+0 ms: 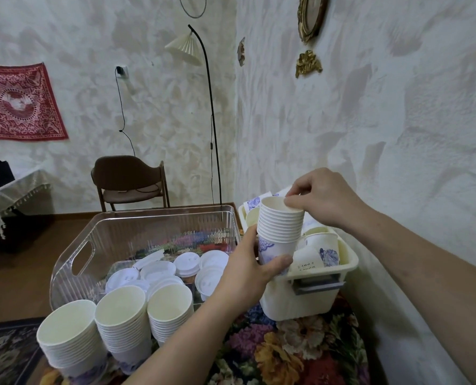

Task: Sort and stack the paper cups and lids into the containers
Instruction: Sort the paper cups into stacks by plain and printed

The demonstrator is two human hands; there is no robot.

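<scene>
My left hand point(248, 269) grips the bottom of a stack of white paper cups with a blue print point(279, 227), held above the cream plastic bin point(300, 298). My right hand point(324, 200) pinches the rim of the top cup of that stack. Loose cups point(321, 244) lie jumbled inside the cream bin. A clear plastic container point(114, 240) to the left holds several white lids point(186, 262). Three tall stacks of cups point(120, 318) stand at its near end.
The table carries a flowered cloth point(286, 354). A textured wall point(398, 134) runs close along the right side. A brown chair point(129, 182), a floor lamp point(211, 107) and a side table point(11, 195) stand farther back.
</scene>
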